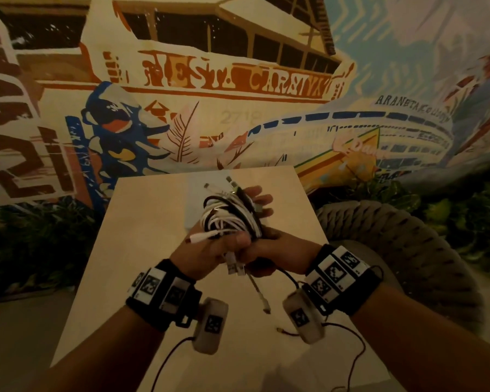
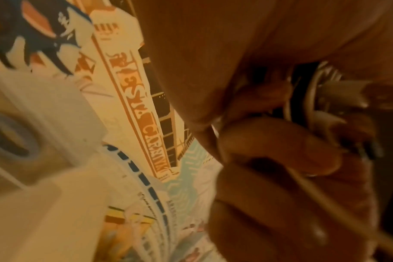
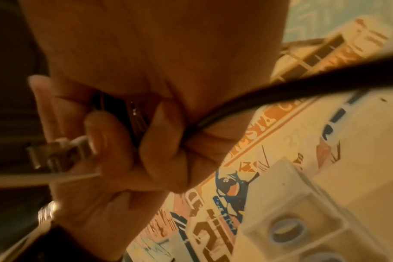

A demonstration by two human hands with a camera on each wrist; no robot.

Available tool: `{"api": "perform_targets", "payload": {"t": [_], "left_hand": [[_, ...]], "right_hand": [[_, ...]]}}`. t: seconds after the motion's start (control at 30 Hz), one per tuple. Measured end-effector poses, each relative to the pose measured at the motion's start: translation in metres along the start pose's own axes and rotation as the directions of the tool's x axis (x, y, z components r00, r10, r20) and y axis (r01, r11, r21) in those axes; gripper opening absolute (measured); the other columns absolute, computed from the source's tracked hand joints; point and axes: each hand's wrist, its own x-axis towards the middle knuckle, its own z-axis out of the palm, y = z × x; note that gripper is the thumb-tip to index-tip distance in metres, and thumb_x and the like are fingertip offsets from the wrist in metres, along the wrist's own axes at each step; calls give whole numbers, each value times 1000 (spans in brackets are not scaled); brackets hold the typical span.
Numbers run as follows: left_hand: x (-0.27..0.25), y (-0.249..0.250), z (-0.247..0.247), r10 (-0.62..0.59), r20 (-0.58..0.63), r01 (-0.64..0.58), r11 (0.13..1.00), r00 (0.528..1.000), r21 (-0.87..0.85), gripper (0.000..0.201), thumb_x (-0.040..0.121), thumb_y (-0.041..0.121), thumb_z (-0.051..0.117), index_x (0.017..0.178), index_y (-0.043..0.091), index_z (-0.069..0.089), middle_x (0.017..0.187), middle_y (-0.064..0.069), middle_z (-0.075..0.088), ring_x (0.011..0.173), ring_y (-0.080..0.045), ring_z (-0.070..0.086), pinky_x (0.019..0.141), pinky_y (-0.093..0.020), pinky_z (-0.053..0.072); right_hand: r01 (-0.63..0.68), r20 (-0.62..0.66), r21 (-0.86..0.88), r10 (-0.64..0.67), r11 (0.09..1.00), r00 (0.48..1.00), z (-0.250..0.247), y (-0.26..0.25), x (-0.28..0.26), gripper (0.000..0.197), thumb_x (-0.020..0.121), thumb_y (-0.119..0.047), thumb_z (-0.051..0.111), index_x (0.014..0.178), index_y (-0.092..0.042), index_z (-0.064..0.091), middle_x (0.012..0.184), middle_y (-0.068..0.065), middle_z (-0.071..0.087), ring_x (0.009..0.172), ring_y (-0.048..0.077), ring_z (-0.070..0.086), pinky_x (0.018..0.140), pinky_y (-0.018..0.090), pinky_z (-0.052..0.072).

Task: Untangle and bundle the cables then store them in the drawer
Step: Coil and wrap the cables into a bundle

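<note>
A tangle of white and black cables (image 1: pixel 229 215) is held up over the light wooden table (image 1: pixel 142 250). My left hand (image 1: pixel 214 248) grips its lower left side, thumb over a white plug (image 1: pixel 200 237). My right hand (image 1: pixel 276 250) grips it from the right, with fingers showing behind the tangle. Metal USB plugs (image 1: pixel 234 267) and a white cable end (image 1: pixel 262 298) hang below the hands. In the left wrist view the curled fingers (image 2: pixel 280 150) close over a white cable (image 2: pixel 325 203). In the right wrist view the fingers (image 3: pixel 164 141) clamp a black cable (image 3: pixel 303 85) beside USB plugs (image 3: pixel 54 156). No drawer is in view.
A clear plastic box (image 3: pixel 298 200) with blue tape rolls (image 3: pixel 287 228) stands on the table beyond the hands. A grey woven seat (image 1: pixel 402 250) is at the right. A painted mural wall (image 1: pixel 210 80) and green plants (image 1: pixel 26 244) stand behind the table.
</note>
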Motion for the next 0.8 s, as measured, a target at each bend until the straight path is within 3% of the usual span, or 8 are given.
{"api": "perform_targets", "payload": {"t": [0.17, 0.27, 0.37, 0.43, 0.57, 0.63, 0.73, 0.8], "left_hand": [[-1, 13, 6, -6, -3, 6, 999, 1000, -52, 32, 78, 35, 84, 107, 27, 73, 119, -6, 73, 116, -29, 66, 87, -41, 58], [-1, 15, 9, 9, -25, -8, 999, 1000, 34, 34, 73, 43, 85, 104, 34, 75, 119, -1, 73, 117, -26, 67, 89, -41, 58], [0, 12, 7, 49, -109, -42, 997, 993, 57, 38, 69, 42, 88, 102, 32, 75, 116, -7, 74, 114, -33, 67, 93, -54, 55], [1, 13, -1, 94, -167, -87, 995, 981, 48, 34, 71, 33, 88, 102, 30, 76, 105, -6, 76, 104, -29, 71, 90, -45, 57], [1, 19, -7, 116, -190, -92, 987, 975, 131, 28, 79, 9, 77, 97, 32, 77, 95, -7, 76, 97, -30, 72, 88, -40, 56], [-1, 20, -1, 132, -168, -91, 969, 977, 231, 36, 77, 1, 79, 93, 33, 78, 92, 3, 78, 95, -17, 73, 86, -27, 56], [-3, 20, 1, 116, -90, -65, 897, 989, 437, 33, 82, -7, 74, 99, 21, 72, 95, 10, 77, 94, -9, 72, 85, -19, 53], [-3, 19, -4, 94, -52, -44, 798, 994, 601, 33, 84, 1, 77, 100, 29, 70, 94, 14, 75, 90, -6, 72, 83, -19, 54]], "right_hand": [[9, 30, -171, -4, 985, 1000, 0, -10, -9, 28, 96, -3, 60, 117, -20, 63, 78, 28, 49, 64, 27, 36, 60, 38, 32], [8, 19, -245, -4, 969, 1000, 0, -8, -9, 29, 95, -12, 66, 123, -6, 61, 69, 12, 55, 56, 22, 42, 56, 33, 38], [32, 43, -380, -17, 924, 999, -1, -5, -10, 7, 95, -17, 70, 101, -19, 68, 66, -9, 63, 54, 12, 48, 54, 29, 43], [28, 47, -452, -8, 892, 999, -4, -2, -12, 6, 97, -22, 68, 92, -25, 68, 68, -9, 65, 55, 10, 52, 55, 29, 46], [1, -7, -503, -6, 865, 1000, -12, 5, -15, 17, 103, -30, 57, 110, -21, 70, 73, -5, 63, 63, 13, 54, 59, 27, 46], [8, 16, -493, 0, 870, 1000, -15, 10, -14, 22, 105, -29, 52, 112, -17, 69, 73, -4, 62, 61, 12, 52, 58, 25, 45], [1, -36, -501, -21, 866, 999, -19, 18, -11, 34, 108, -31, 45, 107, -7, 69, 67, -5, 54, 55, 9, 48, 56, 24, 42], [-36, -66, -505, 3, 863, 998, -22, 25, -9, 36, 108, -34, 45, 103, -6, 67, 65, -5, 54, 54, 9, 49, 58, 25, 44]]}}
